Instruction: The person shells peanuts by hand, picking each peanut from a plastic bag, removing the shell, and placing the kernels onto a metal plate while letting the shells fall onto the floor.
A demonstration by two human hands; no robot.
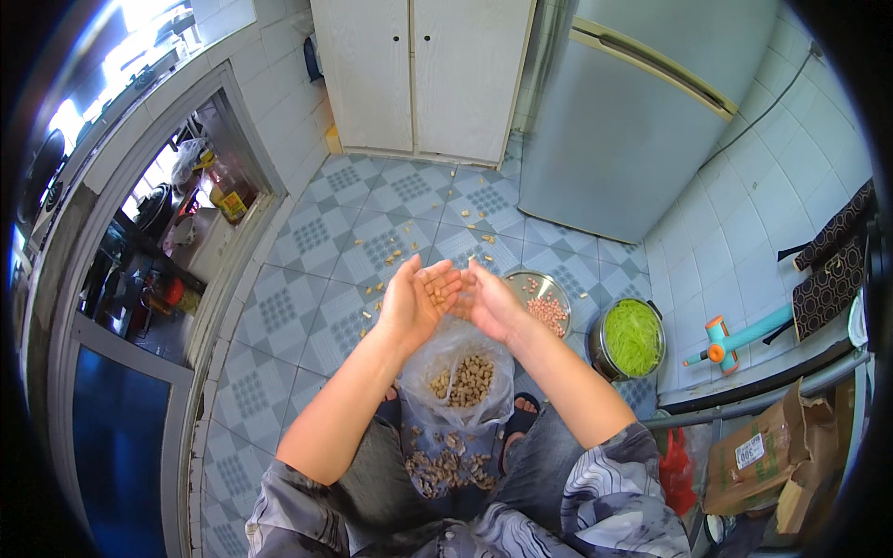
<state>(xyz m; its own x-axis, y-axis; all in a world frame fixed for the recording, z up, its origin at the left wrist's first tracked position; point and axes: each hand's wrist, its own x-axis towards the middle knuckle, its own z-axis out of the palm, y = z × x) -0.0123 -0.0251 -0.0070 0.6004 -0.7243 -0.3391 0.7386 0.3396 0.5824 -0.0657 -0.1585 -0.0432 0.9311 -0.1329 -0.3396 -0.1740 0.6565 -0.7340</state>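
Observation:
Both hands are raised side by side, palms up, above a clear plastic bag (417,380) of unshelled peanuts (473,382). Several peanuts (438,293) lie on the fingers of my left hand (418,300), which is slightly cupped. My right hand (488,300) is beside it, fingers spread and a little blurred; nothing shows on its palm. To the right, a round metal plate (513,282) on the floor holds pink shelled peanut kernels (548,312), partly behind my right hand. Broken peanut shells (446,471) are heaped between my feet, below the bag.
A metal pot (598,349) of shredded green vegetable (631,338) stands right of the plate. Loose peanuts (394,258) are scattered over the tiled floor (279,300). A refrigerator (628,132) and white cabinet (467,84) stand ahead; a rack with a cardboard box (757,453) is at right.

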